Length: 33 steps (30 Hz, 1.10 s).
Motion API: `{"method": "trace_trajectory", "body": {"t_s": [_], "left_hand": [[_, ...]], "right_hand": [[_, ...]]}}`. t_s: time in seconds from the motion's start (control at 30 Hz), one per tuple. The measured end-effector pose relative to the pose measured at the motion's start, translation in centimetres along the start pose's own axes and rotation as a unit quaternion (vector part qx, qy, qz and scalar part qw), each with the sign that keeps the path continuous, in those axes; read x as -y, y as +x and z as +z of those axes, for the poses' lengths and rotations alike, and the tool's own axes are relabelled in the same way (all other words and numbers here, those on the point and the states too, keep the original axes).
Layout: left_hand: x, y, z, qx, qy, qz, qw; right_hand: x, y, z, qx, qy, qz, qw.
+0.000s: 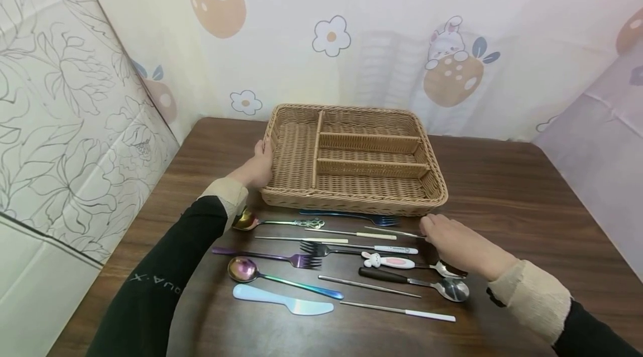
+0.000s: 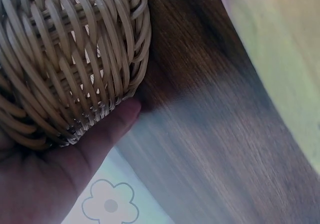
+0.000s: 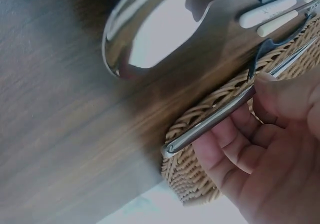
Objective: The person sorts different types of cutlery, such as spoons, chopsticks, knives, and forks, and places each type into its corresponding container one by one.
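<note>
At the left end of a wicker basket (image 1: 315,173) with divided compartments, my left hand (image 1: 260,166) holds the side wall. Its thumb (image 2: 107,134) lies along the basket's lower edge in the left wrist view; the other fingers are mostly hidden. By the basket's front right corner, my right hand (image 1: 459,242) pinches a silver metal chopstick (image 3: 215,118) between thumb and fingers. Its thin end points left in the head view. Just below this hand are a rabbit-handled spoon (image 1: 389,262) and a black-handled spoon (image 1: 384,275).
Before the basket lie a blue fork (image 1: 351,216), a purple fork (image 1: 261,255), a black fork (image 1: 321,249), a rainbow spoon (image 1: 291,284), an ornate gold-bowled spoon (image 1: 281,222), a light-blue knife (image 1: 281,298) and several chopsticks (image 1: 427,315). A patterned curtain (image 1: 382,56) hangs behind the wooden table (image 1: 507,195).
</note>
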<state>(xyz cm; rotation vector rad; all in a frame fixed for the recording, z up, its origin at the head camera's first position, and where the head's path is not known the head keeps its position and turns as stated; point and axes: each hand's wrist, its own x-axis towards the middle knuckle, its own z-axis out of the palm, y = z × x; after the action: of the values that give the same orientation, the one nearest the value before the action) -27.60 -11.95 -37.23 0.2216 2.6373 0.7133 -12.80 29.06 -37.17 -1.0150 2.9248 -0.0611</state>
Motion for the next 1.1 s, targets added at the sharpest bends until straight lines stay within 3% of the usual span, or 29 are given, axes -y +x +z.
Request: {"method": "trace_trajectory", "body": {"t_s": [0.67,0.97,1.1], "left_hand": [[0.2,-0.1,-0.2,-0.005,0.011,0.007,0.9999],[0.3,0.2,0.0,-0.009,0.027,0.014,0.9995],[0.3,0.3,0.1,-0.009,0.022,0.009,0.9997]], "right_hand": [[0.1,0.5,-4.3,-0.045,-0.055,-0.05,0.996],[-0.3,1.6,-6.4,-0.04,-0.086,-0.044,0.995],[-0.4,2.4,-7.4,-0.03,-0.067,-0.028,0.997]]}}
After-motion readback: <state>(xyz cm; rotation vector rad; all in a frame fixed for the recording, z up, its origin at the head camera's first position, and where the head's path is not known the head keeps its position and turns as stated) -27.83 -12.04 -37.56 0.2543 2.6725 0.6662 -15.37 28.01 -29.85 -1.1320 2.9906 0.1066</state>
